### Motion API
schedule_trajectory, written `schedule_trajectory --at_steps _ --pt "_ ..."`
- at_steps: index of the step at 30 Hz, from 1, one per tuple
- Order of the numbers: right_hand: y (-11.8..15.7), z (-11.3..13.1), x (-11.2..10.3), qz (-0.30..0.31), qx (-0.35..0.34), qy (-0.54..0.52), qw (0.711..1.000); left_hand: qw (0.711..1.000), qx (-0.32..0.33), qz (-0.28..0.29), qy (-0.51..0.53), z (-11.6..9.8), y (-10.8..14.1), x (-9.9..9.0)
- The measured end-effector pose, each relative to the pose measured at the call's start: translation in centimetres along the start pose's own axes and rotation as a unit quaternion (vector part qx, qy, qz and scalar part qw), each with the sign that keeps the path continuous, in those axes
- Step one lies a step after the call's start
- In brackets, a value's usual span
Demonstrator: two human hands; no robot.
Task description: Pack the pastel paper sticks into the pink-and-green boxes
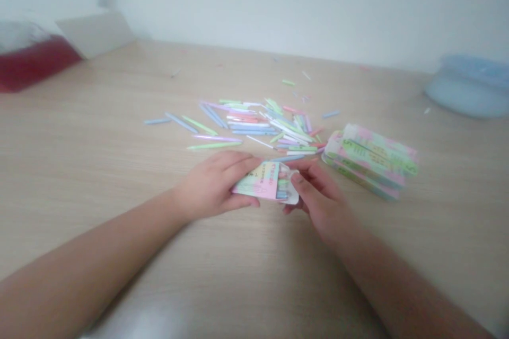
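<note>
My left hand [217, 183] is closed around a small pink, green and yellow printed cardboard box [262, 180], which lies on its side in the grip. The box's right end is open, and the ends of several coloured pen-shaped sticks [282, 189] show inside it. At that open end, the thumb and fingers of my right hand [322, 196] close on the white end flap [294, 190]. Just beyond both hands, a loose spread of slim pen-shaped sticks [250, 127] in blue, green, white, purple and red covers the table. Blur hides their exact kind.
A stack of similar printed boxes [374, 156] stands right of the sticks. Farther off at the right is a pale blue rounded object [469, 87]. A dark red box [40, 61] with a light flap [97, 34] sits at the far left, near the wall [278, 5].
</note>
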State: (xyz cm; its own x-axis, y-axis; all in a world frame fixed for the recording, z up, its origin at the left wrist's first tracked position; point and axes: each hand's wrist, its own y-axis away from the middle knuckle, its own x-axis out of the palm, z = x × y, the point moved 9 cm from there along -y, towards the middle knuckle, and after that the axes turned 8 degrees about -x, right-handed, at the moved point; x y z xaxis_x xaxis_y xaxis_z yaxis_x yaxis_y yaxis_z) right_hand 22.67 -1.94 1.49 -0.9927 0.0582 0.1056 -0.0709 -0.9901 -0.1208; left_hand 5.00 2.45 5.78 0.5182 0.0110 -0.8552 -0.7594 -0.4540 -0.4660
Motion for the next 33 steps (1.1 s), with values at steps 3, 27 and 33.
schedule_trajectory --at_steps 3,27,33 --pt "0.0 -1.1 1.0 0.039 0.054 -0.063 0.996 1.0 0.015 -0.005 -0.001 -0.4 0.0 0.0" --pt "0.9 -2.2 2.6 0.139 0.095 -0.04 0.985 0.998 0.035 -0.02 0.049 -0.7 0.1 0.2" --pt "1.1 -2.7 2.6 0.166 0.1 -0.049 0.98 0.998 0.034 -0.022 0.046 -0.7 0.1 -0.1"
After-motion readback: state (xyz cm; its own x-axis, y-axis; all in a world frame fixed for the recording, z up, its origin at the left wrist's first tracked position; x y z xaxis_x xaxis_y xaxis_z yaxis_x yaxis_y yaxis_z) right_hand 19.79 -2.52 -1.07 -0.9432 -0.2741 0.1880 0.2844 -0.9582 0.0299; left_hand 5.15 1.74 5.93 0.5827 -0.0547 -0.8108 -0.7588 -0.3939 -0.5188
